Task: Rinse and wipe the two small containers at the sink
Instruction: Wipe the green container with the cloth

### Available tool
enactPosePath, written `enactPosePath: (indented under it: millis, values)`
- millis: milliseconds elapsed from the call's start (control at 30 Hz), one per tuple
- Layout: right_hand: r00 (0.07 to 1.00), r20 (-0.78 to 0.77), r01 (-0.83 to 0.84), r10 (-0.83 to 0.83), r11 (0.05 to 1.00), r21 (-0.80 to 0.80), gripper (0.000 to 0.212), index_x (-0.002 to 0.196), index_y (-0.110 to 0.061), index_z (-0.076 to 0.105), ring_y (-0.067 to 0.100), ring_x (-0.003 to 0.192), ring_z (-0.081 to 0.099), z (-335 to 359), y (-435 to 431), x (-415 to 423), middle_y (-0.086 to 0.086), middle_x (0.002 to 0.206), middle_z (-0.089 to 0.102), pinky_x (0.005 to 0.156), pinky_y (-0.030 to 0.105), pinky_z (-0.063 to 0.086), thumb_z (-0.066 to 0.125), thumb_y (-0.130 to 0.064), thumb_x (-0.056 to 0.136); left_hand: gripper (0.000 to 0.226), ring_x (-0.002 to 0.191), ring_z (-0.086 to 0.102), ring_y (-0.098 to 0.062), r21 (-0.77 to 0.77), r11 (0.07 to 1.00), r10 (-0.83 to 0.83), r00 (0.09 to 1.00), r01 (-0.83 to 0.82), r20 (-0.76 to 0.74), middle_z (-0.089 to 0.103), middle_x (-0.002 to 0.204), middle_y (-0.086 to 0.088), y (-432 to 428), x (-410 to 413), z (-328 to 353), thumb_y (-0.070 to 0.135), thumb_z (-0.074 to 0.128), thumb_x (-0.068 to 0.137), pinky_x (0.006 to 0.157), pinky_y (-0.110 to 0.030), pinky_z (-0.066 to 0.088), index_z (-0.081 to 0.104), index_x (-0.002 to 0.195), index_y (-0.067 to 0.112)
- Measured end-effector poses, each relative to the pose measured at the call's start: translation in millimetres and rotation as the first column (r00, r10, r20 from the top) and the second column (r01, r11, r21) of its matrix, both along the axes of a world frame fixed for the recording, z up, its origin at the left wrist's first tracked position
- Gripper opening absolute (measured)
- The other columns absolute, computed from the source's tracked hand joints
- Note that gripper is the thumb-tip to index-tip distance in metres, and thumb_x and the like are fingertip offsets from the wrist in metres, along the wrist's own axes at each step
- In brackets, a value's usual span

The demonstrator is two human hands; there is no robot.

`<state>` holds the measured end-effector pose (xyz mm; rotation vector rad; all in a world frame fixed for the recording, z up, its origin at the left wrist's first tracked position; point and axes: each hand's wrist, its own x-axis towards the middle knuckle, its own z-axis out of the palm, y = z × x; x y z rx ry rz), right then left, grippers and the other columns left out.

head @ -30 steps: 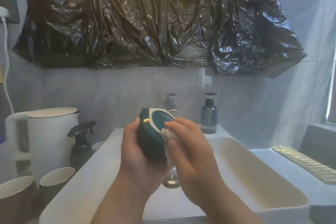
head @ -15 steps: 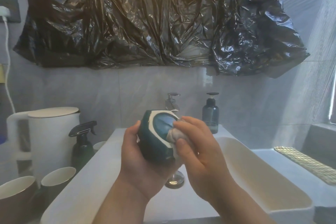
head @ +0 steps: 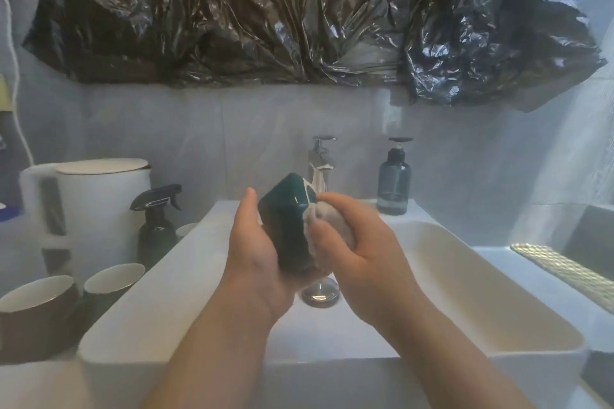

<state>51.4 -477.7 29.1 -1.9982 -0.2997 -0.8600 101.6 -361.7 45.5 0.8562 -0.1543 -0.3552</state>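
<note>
Crinkled black plastic sheeting hangs across the wall in front of me, and below it the long white sink fills the middle. Off to my left stands a white kettle, with two dark cups with pale insides side by side in front of it and a dark spray bottle between the kettle and the sink's edge. On the counter to my right lies a woven mat. At the back rim, a blue-grey pump bottle stands to the right of the chrome tap. Now my hands, both up over the basin: my left hand is curled round the dark green container, cradling it from the left and below, tilted up on edge in front of the tap. My right hand is bunched round a pale cloth, pressing it against the container's right side. Below the container, the metal drain shows in the basin floor.
</note>
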Motion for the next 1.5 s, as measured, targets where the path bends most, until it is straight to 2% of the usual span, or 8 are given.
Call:
enactPosePath:
  millis: [233, 500, 667, 767, 933, 1067, 1333, 1500]
  values:
    - [0.979, -0.127, -0.103, 0.162, 0.920, 0.378, 0.022, 0.099, -0.027, 0.068, 0.005, 0.073, 0.068, -2.9, -16.9, 7.5, -0.007, 0.085, 0.074, 0.052, 0.013, 0.051, 0.075, -0.015, 0.083, 0.056, 0.091, 0.075, -0.040, 0.191, 0.981, 0.032, 0.998, -0.041, 0.054, 0.078, 0.098, -0.018, -1.7, 6.3, -4.1, 0.065, 0.062, 0.075, 0.081, -0.062, 0.059, 0.081, 0.094, 0.015]
    - [0.905, -0.273, 0.002, 0.326, 0.638, 0.770, 0.045, 0.123, -0.016, 0.062, 0.040, 0.111, 0.066, -11.0, -28.9, 24.4, 0.018, 0.118, 0.068, 0.088, 0.055, 0.059, 0.064, -0.036, 0.083, 0.024, 0.100, 0.072, -0.028, 0.264, 0.962, 0.078, 0.997, -0.069, -0.023, 0.076, 0.108, 0.000, -4.3, 8.6, -6.5, 0.046, 0.054, 0.093, 0.058, -0.038, 0.058, 0.072, 0.107, 0.041]
    - [0.843, -0.308, 0.079, 0.441, 0.464, 0.882, 0.023, 0.106, -0.001, 0.065, 0.028, 0.091, 0.071, 7.9, -22.7, 19.7, 0.014, 0.099, 0.073, 0.075, 0.039, 0.061, 0.051, -0.019, 0.102, 0.037, 0.098, 0.063, -0.033, 0.329, 0.942, 0.140, 0.974, -0.075, -0.179, 0.072, 0.106, -0.005, 1.6, 13.2, 13.5, 0.020, 0.046, 0.102, 0.053, -0.033, 0.052, 0.074, 0.095, 0.043]
    - [0.815, -0.432, 0.139, 0.387, 0.592, 0.794, 0.027, 0.077, -0.014, 0.063, 0.028, 0.072, 0.058, 23.8, -14.9, 32.8, 0.005, 0.071, 0.061, 0.063, 0.030, 0.051, 0.047, -0.006, 0.098, 0.035, 0.101, 0.063, -0.034, 0.427, 0.894, 0.235, 0.954, -0.137, -0.187, 0.067, 0.109, -0.002, 24.9, 23.7, 25.3, 0.013, 0.049, 0.100, 0.056, -0.038, 0.055, 0.068, 0.105, 0.042]
    - [0.757, -0.650, 0.248, 0.068, 0.890, 0.382, 0.034, 0.113, -0.043, 0.055, 0.021, 0.097, 0.066, 31.4, 16.2, 97.5, -0.006, 0.111, 0.066, 0.073, 0.028, 0.053, 0.065, -0.045, 0.081, 0.039, 0.083, 0.066, -0.028, 0.506, 0.843, 0.305, 0.936, -0.181, -0.174, 0.066, 0.105, 0.003, 73.8, 53.2, 43.0, 0.007, 0.050, 0.099, 0.059, -0.038, 0.052, 0.064, 0.106, 0.042]
    - [0.816, -0.577, 0.125, -0.043, 0.987, 0.103, 0.025, 0.109, -0.028, 0.059, -0.008, 0.097, 0.055, 28.1, 31.8, 178.0, -0.013, 0.107, 0.060, 0.078, -0.001, 0.039, 0.072, -0.031, 0.088, 0.039, 0.089, 0.063, -0.032, 0.506, 0.848, 0.297, 0.933, -0.160, -0.202, 0.062, 0.112, 0.000, 98.1, 79.8, 45.4, 0.006, 0.052, 0.098, 0.056, -0.038, 0.054, 0.063, 0.110, 0.041]
    - [0.895, -0.322, 0.085, -0.309, 0.826, -0.557, 0.029, 0.095, -0.024, 0.074, 0.025, 0.103, 0.054, -18.3, 35.3, 304.9, 0.001, 0.105, 0.062, 0.090, 0.036, 0.043, 0.052, -0.040, 0.085, 0.043, 0.091, 0.064, -0.032, 0.512, 0.855, 0.233, 0.943, -0.082, -0.238, 0.062, 0.114, 0.002, 113.9, 101.7, 30.0, 0.005, 0.055, 0.096, 0.057, -0.042, 0.054, 0.064, 0.109, 0.044]
    - [0.910, -0.287, 0.050, -0.299, 0.767, -0.639, 0.038, 0.117, -0.026, 0.070, 0.027, 0.102, 0.062, -20.8, 34.6, 293.8, -0.004, 0.119, 0.069, 0.089, 0.039, 0.043, 0.038, -0.037, 0.099, 0.047, 0.100, 0.061, -0.037, 0.517, 0.853, 0.220, 0.947, -0.069, -0.236, 0.060, 0.117, -0.002, 125.3, 106.5, 30.2, 0.002, 0.055, 0.094, 0.057, -0.044, 0.058, 0.069, 0.102, 0.046]
